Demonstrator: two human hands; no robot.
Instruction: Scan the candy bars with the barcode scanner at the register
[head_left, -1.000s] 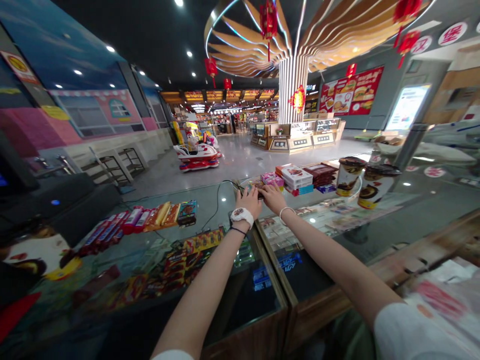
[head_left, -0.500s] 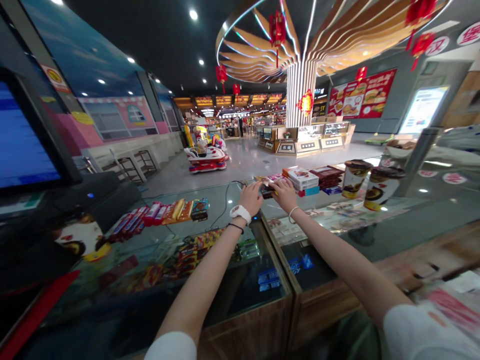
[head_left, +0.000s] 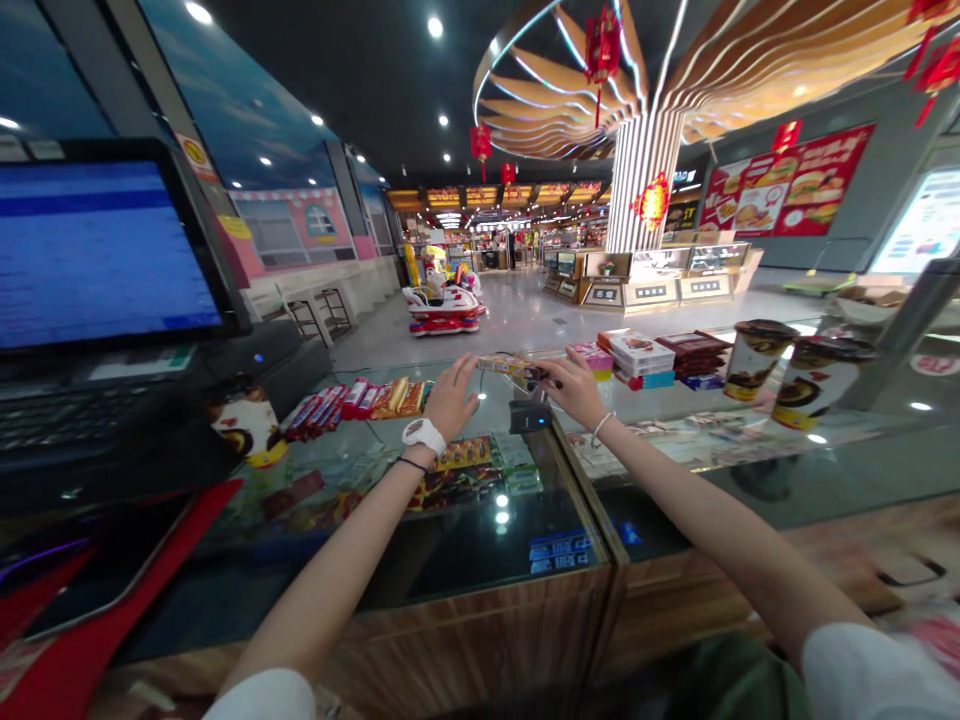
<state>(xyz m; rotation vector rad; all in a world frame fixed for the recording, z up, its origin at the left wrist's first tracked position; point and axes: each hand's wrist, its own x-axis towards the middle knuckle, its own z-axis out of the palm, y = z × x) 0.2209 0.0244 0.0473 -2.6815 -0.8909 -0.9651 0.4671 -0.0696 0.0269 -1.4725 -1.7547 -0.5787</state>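
My left hand, with a white watch, is over the glass counter beside a row of snack bars, its fingers apart. A flat brown-and-gold package lies between my two hands, close to my left fingertips. My right hand has its thumb and fingers closed round the dark right end of this package. Just below stands a small black device with a blue light. Right of my right hand are a pink box, white boxes and dark red packets.
Two large paper cups stand at the right of the counter. On the left are a monitor, a keyboard, another cup and a red sheet. Packets show beneath the glass. A kiddie ride stands beyond.
The view has turned left. My hands, close together before, have moved apart; my left hand is now over by the snack bars. The package and the black device now show between them.
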